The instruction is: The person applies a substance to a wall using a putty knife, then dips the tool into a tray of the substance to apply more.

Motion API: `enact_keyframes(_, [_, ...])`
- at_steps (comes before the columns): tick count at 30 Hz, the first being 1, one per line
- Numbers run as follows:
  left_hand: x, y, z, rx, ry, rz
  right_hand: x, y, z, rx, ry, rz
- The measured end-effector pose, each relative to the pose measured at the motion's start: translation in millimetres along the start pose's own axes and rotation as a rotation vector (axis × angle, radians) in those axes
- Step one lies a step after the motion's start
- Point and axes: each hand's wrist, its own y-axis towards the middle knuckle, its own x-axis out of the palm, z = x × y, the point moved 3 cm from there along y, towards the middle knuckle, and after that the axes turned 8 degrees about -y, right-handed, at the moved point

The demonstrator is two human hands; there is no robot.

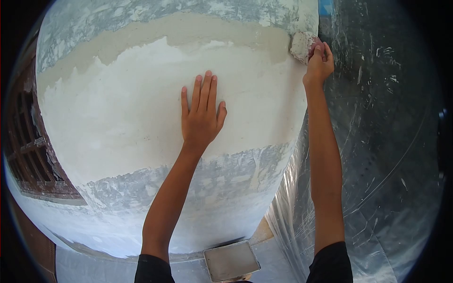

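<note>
Flat against the wall (118, 113), my left hand (204, 111) rests on the pale band of plaster with its fingers stretched out. It holds nothing. Higher up and to the right, my right hand (319, 63) is closed around a rounded, reddish sponge (303, 47) caked with whitish plaster. The sponge sits at the wall's right edge, at the end of a darker, damp-looking strip of plaster (188, 27). Above and below the pale band, the wall is patchy grey.
Plastic sheeting (387, 141) with white splashes hangs along the right side. A brown window grille (35, 146) is set in the wall at left. Low in front stands a rectangular tray (207, 265) with a greyish inside.
</note>
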Motion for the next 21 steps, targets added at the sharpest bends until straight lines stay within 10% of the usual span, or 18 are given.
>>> enact_keyframes(7, [1.2, -0.8, -0.9, -0.003, -0.01, -0.002, 43.5, -38.3, -27.3, -0.277, -0.246, -0.468])
enact_keyframes(12, [1.0, -0.5, -0.6, -0.007, -0.014, -0.004, 26.5, -20.5, -18.4, -0.04, -0.135, -0.123])
enact_keyframes(21, [1.5, -0.6, -0.7, -0.012, -0.009, -0.013, 49.2, -34.4, -28.4, -0.232, -0.278, -0.337])
